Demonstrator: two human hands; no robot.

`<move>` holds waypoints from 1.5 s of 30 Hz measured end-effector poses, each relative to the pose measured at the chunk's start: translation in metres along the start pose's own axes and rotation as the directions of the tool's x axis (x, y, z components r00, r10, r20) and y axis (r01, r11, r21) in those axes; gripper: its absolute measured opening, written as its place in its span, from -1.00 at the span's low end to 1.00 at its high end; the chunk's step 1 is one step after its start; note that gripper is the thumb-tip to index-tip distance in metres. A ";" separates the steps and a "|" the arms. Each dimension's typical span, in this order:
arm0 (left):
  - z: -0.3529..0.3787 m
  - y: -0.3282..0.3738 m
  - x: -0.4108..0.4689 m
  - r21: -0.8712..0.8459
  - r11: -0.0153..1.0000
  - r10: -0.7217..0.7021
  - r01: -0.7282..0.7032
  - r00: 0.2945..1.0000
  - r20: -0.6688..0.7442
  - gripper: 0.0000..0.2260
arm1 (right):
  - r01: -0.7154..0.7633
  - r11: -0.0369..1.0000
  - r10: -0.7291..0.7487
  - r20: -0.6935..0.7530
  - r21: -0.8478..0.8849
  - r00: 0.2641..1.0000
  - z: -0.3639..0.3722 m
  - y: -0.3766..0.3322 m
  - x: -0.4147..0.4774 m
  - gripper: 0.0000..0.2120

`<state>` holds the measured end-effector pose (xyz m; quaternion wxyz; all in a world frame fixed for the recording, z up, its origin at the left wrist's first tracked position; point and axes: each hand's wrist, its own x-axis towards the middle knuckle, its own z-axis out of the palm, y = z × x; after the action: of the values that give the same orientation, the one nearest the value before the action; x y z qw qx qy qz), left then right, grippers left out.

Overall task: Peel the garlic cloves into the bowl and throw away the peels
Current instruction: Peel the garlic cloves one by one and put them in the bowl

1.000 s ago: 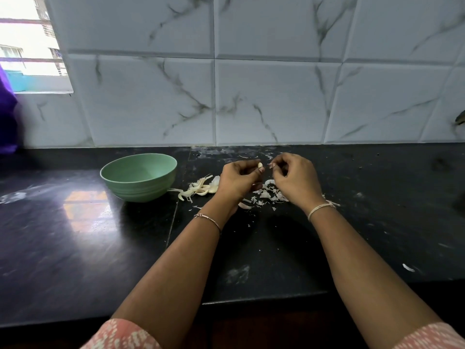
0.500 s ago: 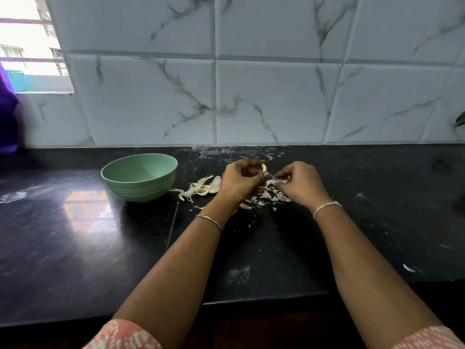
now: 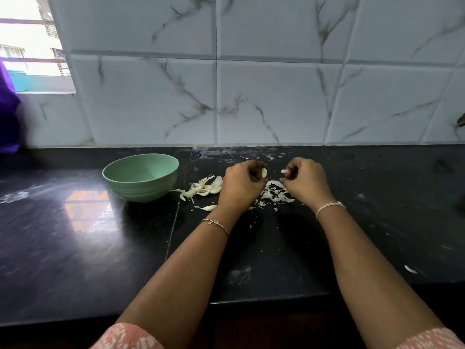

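Left hand (image 3: 241, 185), grip curled round a garlic clove (image 3: 264, 172); right hand (image 3: 305, 181), grip pinching a peel scrap (image 3: 283, 171), just apart, over the peel pile (image 3: 275, 192) on the counter (image 3: 75, 235).

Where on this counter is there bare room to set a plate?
Bare: the black counter left of and in front of the green bowl, and the stretch right of the right hand, bar one stray peel near the front edge. Crowded: garlic cloves and peel pile, from the bowl to that hand.
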<state>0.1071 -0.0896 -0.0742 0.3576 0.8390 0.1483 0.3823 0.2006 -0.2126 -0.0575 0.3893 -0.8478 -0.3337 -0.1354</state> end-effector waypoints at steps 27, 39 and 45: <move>-0.001 0.002 0.000 -0.014 1.000 -0.016 0.017 0.998 0.062 -0.75 | -0.134 0.846 0.062 0.154 0.516 0.986 0.004 -0.005 -0.002 -0.89; -0.002 0.002 0.003 -0.145 0.986 -0.069 0.080 0.994 0.079 -0.77 | -0.209 0.720 0.094 0.206 0.661 0.974 0.002 -0.008 -0.003 -0.93; -0.007 0.003 0.003 -0.182 0.979 -0.078 0.093 0.993 0.087 -0.77 | -0.256 0.658 0.101 0.253 0.708 0.962 0.002 -0.007 -0.002 -0.94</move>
<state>0.1038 -0.0871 -0.0673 0.4562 0.8093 0.1336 0.3451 0.1945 -0.2089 -0.0553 0.6743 -0.6571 -0.3103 0.1312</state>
